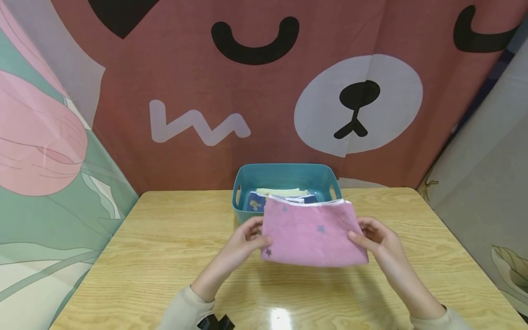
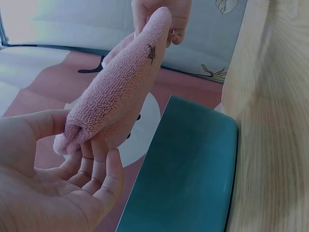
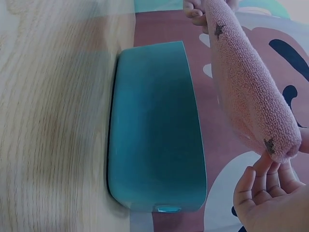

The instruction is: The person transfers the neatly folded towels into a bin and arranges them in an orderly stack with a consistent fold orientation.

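Observation:
A folded pink towel [image 1: 313,233] with small stars and a white edge hangs in the air between both hands, above the table and in front of the basket. My left hand [image 1: 247,238] pinches its left end between thumb and fingers; the left wrist view shows the fold [image 2: 116,82] held there. At the opposite end my right hand [image 1: 379,243] pinches the towel the same way, thumb on the near face. Behind it stands a teal plastic basket [image 1: 284,170], partly covered by the towel. Folded cloths [image 1: 256,201], dark blue and pale yellow, lie inside the basket.
The basket rests at the far edge of a light wooden table [image 1: 173,256]. Right behind hangs a reddish-brown curtain [image 1: 264,91] with a bear face. Patterned fabric hangs along the left and right sides. A small black object [image 1: 215,322] sits at the left sleeve.

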{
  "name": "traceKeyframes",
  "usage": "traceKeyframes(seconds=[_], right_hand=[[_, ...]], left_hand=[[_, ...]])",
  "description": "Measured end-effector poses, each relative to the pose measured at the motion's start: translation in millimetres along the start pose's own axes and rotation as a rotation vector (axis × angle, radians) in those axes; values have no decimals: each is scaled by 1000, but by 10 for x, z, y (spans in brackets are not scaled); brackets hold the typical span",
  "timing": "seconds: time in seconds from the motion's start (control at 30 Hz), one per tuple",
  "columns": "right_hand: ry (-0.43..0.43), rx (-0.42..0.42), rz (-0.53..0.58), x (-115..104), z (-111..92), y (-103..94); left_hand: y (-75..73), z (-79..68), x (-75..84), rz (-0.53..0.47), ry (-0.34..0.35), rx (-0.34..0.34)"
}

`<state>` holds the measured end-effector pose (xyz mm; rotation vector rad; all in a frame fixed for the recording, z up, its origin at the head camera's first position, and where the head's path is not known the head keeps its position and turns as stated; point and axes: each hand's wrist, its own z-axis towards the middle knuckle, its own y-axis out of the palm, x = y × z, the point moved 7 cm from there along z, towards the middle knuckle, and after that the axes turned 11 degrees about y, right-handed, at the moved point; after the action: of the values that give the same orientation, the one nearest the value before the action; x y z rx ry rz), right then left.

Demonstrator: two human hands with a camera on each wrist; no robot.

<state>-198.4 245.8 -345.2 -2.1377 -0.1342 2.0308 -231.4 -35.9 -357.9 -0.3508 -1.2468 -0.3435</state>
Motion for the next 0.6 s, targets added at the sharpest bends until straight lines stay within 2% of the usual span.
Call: traceKeyframes(seconds=[0.33,0.6], right_hand=[[21,21,15,-66,88,82],[12,-26,114,-168,143,225]], left_hand=[[-74,25,-34,-5,-27,43],[-155,40,-54,11,-51,127]])
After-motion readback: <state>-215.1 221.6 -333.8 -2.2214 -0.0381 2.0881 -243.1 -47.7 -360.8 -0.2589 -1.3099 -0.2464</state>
